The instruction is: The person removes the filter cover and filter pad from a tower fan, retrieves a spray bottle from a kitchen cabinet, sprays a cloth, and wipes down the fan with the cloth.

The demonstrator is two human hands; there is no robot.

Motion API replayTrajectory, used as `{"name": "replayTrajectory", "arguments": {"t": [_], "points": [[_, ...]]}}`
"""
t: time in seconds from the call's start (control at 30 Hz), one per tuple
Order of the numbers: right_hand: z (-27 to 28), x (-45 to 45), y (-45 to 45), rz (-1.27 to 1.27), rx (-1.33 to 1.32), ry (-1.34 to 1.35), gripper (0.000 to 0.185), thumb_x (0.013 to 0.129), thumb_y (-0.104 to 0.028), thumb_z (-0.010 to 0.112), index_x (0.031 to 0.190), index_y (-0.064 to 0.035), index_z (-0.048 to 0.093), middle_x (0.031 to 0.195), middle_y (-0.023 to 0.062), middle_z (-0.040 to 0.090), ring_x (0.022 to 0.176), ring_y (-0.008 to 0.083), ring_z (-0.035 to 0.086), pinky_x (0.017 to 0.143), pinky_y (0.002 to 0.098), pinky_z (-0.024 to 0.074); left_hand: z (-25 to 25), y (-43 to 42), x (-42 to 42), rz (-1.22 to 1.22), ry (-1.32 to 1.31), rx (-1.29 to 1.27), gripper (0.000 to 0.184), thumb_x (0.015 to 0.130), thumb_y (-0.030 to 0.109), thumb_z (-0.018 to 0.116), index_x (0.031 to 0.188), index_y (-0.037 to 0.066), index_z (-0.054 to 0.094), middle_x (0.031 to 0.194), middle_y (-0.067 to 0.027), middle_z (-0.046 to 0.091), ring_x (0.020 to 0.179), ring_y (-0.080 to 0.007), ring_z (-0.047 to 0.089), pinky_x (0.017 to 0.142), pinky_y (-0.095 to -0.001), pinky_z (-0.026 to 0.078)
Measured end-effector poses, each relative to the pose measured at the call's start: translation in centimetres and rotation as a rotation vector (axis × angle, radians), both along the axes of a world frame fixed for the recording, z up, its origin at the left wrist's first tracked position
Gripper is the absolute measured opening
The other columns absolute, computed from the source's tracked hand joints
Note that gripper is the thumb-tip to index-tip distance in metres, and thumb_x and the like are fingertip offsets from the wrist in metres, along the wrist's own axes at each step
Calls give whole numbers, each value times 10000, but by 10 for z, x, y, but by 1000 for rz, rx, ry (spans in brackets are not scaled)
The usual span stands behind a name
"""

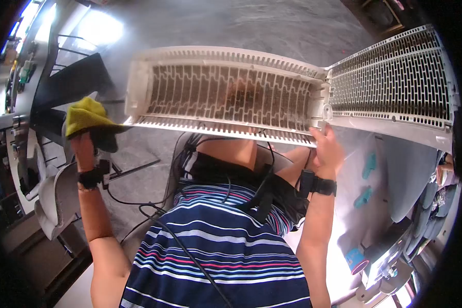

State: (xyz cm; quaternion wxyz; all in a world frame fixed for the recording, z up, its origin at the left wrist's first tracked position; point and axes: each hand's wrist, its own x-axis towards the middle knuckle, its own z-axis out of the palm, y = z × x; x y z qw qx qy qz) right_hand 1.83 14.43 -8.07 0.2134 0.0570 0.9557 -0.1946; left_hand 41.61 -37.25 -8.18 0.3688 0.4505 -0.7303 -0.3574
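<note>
A yellow-green cloth (87, 114) is bunched over my left hand (84, 149), its fingers mostly hidden beneath it. That hand is beside the left end of a long white slotted plastic housing (231, 123), blurred there; I cannot tell whether the cloth touches it. The housing lies across above my lap, its inside grille brown with what looks like dust. My right hand (329, 151) is closed on its near right corner. There a second white slotted panel (390, 79) meets it at an angle and extends to the right, also darkened between its slots.
Black cables (185, 251) run over my striped shirt and lap. A grey chair (54, 205) stands at the left, near a dark flat piece (82, 79) by a desk. Teal slippers (363, 196) lie on the grey floor at right, beside a grey panel-like surface (413, 172).
</note>
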Motion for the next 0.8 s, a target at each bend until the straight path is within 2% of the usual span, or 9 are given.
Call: {"name": "replayTrajectory", "arguments": {"t": [0.07,0.17,0.23,0.3,0.37,0.5,0.57,0.7,0.8], "points": [[-13,4,3,-69,-434,80,586,712,-431,573,1217,-144,500,740,98,626,610,217,576,621,334,417,63,45,-50,-176,-29,-191,326,839,142,513,1134,4,515,1087,-71,571,984,-182,536,859,-313,426],[-5,9,-3,-153,-562,62,527,717,-387,584,1173,-131,522,782,80,637,663,191,584,640,318,417,124,90,-108,-302,-63,-297,327,823,139,533,1119,-1,524,1079,-62,576,959,-154,542,830,-310,441],[1,11,-6,-144,-609,80,515,717,-389,580,1161,-133,526,803,76,640,709,197,588,654,315,417,148,121,-150,-452,-268,-219,338,713,87,605,1029,-22,558,963,-103,613,829,-202,593,749,-307,466],[10,13,-9,-131,-657,99,503,717,-391,576,1148,-136,529,825,71,642,756,203,593,668,312,418,153,145,-191,-928,-475,-328,301,637,82,605,915,-30,579,827,-150,598,733,-270,591,690,-333,471],[18,15,-11,-81,-510,146,518,714,-399,571,1157,-134,522,860,73,646,797,221,599,689,322,423,142,177,-222,-1153,-748,-362,246,619,106,583,840,-2,583,779,-170,554,712,-328,559,650,-380,463],[17,18,-8,-67,-388,175,532,711,-412,564,1161,-131,517,881,97,646,837,280,601,718,349,427,124,230,-270,-1554,-636,-197,250,738,220,588,880,14,576,887,-152,544,784,-317,553,681,-381,457],[17,19,-6,7,-212,196,539,711,-422,559,1158,-125,514,904,140,638,884,334,587,749,384,430,97,250,-296,-1598,-478,-90,257,789,254,566,883,15,577,865,-159,542,768,-328,558,674,-403,456],[25,25,-12,55,-56,245,529,711,-418,555,1151,-126,514,919,174,625,894,364,575,759,419,431,38,317,-347,-1233,-343,-393,206,844,216,503,849,10,514,843,-162,565,706,-339,589,586,-389,494],[29,31,-13,71,-73,311,512,712,-400,551,1140,-122,520,909,187,620,876,378,572,747,438,435,21,348,-371,-1121,-414,-690,169,762,104,519,849,-32,467,715,-148,575,597,-297,612,494,-349,497]]}}
